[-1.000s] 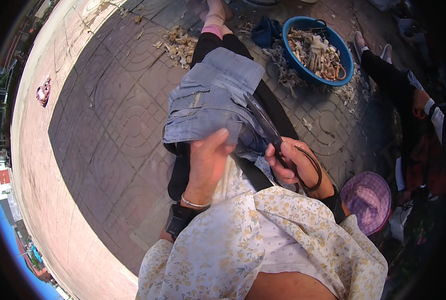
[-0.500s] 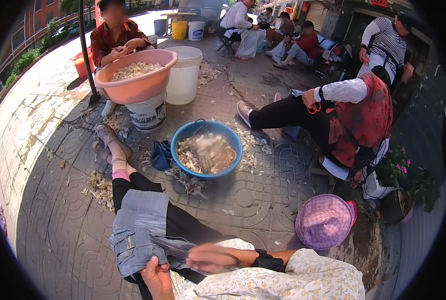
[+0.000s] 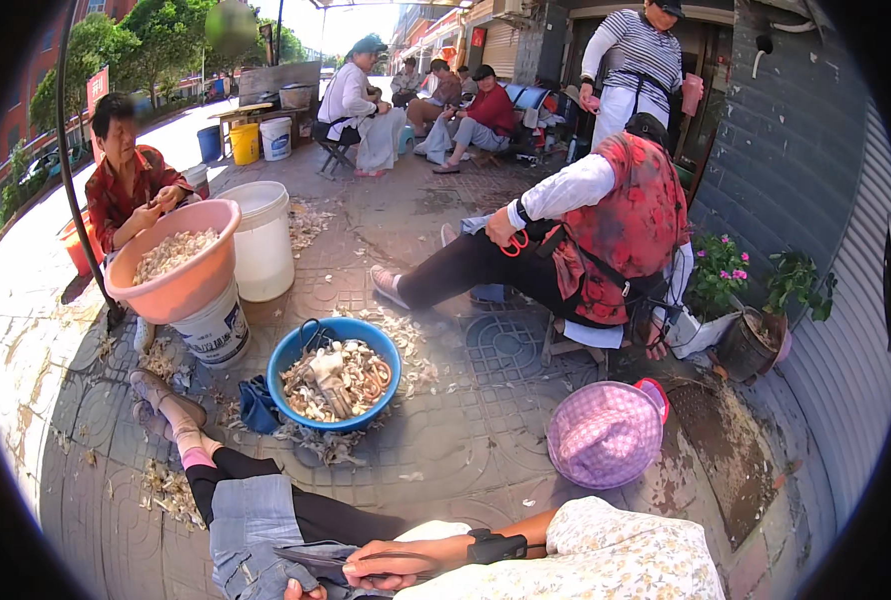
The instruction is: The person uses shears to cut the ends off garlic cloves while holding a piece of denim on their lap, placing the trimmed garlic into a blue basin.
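My right hand [image 3: 391,565] is closed round the handles of dark scissors [image 3: 311,556], low in the view. The blades point left, over the blue-grey denim cloth [image 3: 254,515] that lies across my leg. At the lower edge my left hand [image 3: 306,592] shows only in part, its thumb and fingers pinching a fold of the denim close to the blades. Ahead of my legs stands a blue basin [image 3: 394,350] holding pale pieces, a pale cloth-like bundle and a dark-handled tool. Whether the blades touch the cloth, I cannot tell.
A pink tub [image 3: 131,287] of pale pieces rests on a white bucket [image 3: 221,335], beside a taller white bucket [image 3: 271,250]. A purple checked hat [image 3: 606,435] lies at right, near a seated person [image 3: 626,220] holding red-handled scissors [image 3: 515,243]. Scraps litter the paving.
The view has tilted up, showing more street and leaving my hands lower. My left hand is now mostly cut off. The scissors stay in my right hand by the denim.
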`<state>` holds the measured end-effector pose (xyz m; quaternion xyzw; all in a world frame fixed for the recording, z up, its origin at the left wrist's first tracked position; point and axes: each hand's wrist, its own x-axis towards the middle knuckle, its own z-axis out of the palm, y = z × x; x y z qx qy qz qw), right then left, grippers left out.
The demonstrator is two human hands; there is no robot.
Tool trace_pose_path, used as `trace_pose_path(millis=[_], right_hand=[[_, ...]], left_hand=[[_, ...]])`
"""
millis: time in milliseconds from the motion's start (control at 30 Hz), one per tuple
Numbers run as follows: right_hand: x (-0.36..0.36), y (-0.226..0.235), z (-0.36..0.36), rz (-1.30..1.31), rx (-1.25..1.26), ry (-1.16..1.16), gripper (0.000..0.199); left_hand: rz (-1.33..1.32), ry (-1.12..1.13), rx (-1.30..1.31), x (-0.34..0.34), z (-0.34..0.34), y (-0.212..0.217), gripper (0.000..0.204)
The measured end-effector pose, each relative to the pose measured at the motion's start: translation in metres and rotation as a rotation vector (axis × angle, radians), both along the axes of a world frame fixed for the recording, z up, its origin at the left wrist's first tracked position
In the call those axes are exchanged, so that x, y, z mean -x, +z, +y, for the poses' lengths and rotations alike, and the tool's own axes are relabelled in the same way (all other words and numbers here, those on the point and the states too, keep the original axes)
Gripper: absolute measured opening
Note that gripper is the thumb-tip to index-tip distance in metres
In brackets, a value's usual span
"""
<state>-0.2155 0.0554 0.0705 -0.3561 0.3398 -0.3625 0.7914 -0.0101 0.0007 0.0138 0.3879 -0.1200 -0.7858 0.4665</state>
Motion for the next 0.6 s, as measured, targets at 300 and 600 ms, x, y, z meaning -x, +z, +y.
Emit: trace_pose_path(millis=[300,600], right_hand=[[0.014,0.015,0.006,0.045,0.027,0.03,0.04],[-0.003,-0.028,0.023,-0.036,-0.034,-0.22,0.048]], left_hand=[[0.076,-0.083,-0.036,0.004,-0.009,-0.021,0.013],[0.114,-0.135,0.054,-0.009,-0.015,-0.035,0.016]])
